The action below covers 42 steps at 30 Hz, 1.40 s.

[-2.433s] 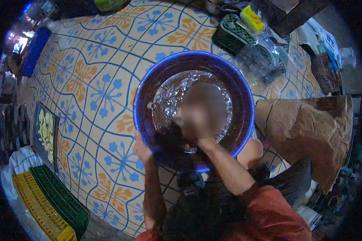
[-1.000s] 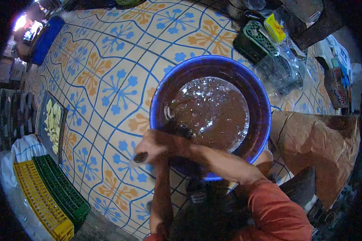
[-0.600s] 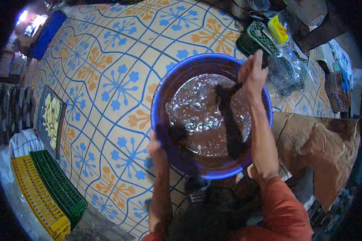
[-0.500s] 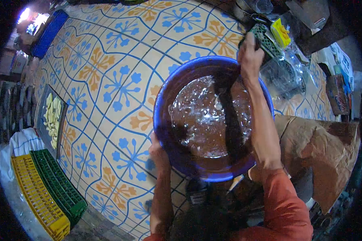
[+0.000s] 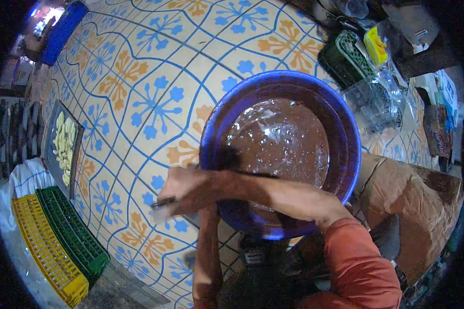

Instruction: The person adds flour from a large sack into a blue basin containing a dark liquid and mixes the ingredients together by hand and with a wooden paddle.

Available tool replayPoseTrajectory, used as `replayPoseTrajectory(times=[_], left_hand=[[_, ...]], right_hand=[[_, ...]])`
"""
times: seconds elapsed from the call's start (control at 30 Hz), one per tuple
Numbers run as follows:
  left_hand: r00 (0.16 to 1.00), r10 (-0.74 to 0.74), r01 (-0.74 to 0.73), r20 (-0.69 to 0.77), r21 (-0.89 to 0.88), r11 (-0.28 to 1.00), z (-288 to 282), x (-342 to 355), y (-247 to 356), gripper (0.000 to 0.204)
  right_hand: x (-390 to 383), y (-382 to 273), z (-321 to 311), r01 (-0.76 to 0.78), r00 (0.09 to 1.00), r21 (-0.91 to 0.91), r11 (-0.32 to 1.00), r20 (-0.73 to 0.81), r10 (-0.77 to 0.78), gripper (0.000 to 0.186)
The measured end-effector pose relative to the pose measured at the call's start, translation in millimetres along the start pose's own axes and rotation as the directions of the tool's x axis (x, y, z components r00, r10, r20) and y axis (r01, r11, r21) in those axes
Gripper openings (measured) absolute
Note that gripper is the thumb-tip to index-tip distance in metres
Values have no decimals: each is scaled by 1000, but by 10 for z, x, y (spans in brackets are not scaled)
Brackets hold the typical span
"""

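Note:
A blue tub [image 5: 347,123] holds murky brown liquid with bright glints. My right forearm crosses its near part to the left, and my right hand [image 5: 178,188], blurred, is closed on a small dark object [image 5: 166,202] just outside the left rim. My left forearm rises from the lower edge toward that same side of the tub; my left hand [image 5: 208,210] is mostly hidden under the right one, so its fingers cannot be made out.
Pale elongated pieces [image 5: 65,144] lie on a dark board [image 5: 73,165] at left. Yellow [image 5: 46,247] and green [image 5: 72,237] crates sit lower left. Brown paper [image 5: 407,206] lies at right; a green basket [image 5: 345,62], yellow item [image 5: 376,44] and clear plastic [image 5: 376,103] are upper right.
My right hand has swung from the tub's upper right rim down and across to the left side, over my left hand. The tub appears slightly farther right in the view.

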State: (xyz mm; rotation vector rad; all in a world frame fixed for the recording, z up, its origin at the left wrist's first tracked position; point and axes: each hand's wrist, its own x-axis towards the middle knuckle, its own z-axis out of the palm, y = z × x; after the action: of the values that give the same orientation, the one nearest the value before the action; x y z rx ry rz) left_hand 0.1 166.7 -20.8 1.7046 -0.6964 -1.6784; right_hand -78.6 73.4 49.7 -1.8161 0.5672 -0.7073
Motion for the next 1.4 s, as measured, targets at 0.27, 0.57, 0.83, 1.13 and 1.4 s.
replayPoseTrajectory(times=[0.27,0.57,0.83,1.13,1.4], left_hand=[[994,110,-111,-25,-52,992,118,84,-167,51],[921,389,-357,9,416,836,25,106,-184,39],[975,198,-198,-99,12,980,53,97,-233,49],[978,165,-171,-127,-38,985,82,61,-180,55],[983,159,-171,-98,-144,975,273,-87,-93,51]], right_hand=[[-111,446,-1033,-159,625,102,982,-760,180,47],[-1567,553,-2364,-243,267,-222,944,-951,-155,41],[-3298,-139,-1382,-55,-187,163,985,-971,151,48],[-2975,47,87,-460,-107,152,875,-988,115,28],[-2152,-163,-767,-392,15,28,920,-999,37,38]])
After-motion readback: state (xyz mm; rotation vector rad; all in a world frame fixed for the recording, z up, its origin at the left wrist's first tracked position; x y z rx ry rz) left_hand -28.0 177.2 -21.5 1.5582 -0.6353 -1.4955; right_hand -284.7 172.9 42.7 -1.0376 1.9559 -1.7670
